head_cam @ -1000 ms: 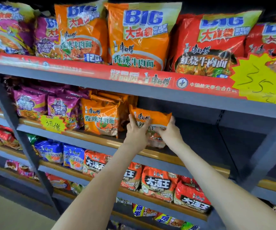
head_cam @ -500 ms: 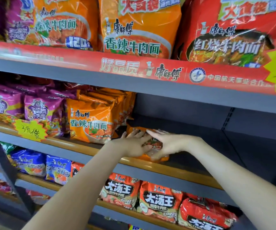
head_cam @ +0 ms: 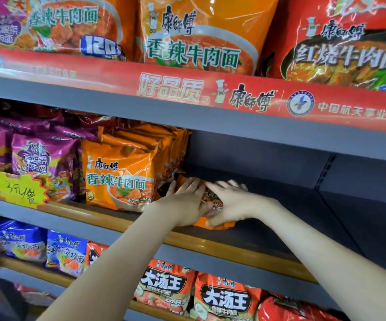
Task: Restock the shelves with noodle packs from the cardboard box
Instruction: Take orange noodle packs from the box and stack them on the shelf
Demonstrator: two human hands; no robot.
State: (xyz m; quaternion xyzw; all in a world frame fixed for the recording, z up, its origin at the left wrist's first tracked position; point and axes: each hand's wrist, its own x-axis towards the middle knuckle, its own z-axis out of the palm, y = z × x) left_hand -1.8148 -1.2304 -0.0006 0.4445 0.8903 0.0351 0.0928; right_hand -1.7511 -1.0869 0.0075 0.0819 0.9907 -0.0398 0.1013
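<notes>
Both hands, left hand [head_cam: 186, 202] and right hand [head_cam: 232, 201], press spread-fingered on the orange noodle pack [head_cam: 224, 225], lying at three o'clock from the standing orange packs [head_cam: 118, 177]. It looks light, crackly and slippery: best held by its side edges.

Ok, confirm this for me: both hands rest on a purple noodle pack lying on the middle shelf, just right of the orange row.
One thing is wrong: the noodle pack is orange, not purple, as the head view shows. The left hand and right hand do rest on it, on the middle shelf, just right of the orange row.
</notes>
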